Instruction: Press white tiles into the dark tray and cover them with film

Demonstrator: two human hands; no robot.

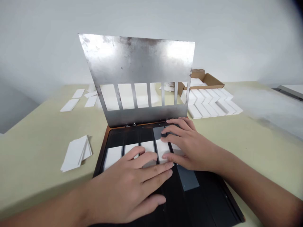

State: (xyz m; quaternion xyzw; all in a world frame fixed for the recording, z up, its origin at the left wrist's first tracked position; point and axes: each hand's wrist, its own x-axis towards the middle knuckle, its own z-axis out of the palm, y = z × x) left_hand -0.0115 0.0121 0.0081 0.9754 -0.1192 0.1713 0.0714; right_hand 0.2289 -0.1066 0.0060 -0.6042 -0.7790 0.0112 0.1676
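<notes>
White rectangular strips sitting in a row on the black tray, long axes running fore-aft toward the hinge, narrow dark gaps between them. At least four showing, the rest partly covered by fingers. Far ends short of the hinge, bare black surface beyond.

Left hand: flat, palm down, fingers spread, tips across the middle strips. Right hand: also palm down, fingers lightly curved, tips on the strips from the right side. Both open, no pinch, nothing lifted, fingertips almost meeting over the row.

Matte grey strip on the tray just below the right hand, grey patch beyond the row. Stainless steel plate hinged at the tray's far edge, standing tilted back, scuffed and smudged, row of long rectangular slots along its lower part. Plate in the way of the far side of the table, white pieces showing through the slots.

Further right, white bars laid in a chevron pattern on the pale olive table, open cardboard box behind them. Left of the tray, fanned stack of white strips, loose white pieces further back.
</notes>
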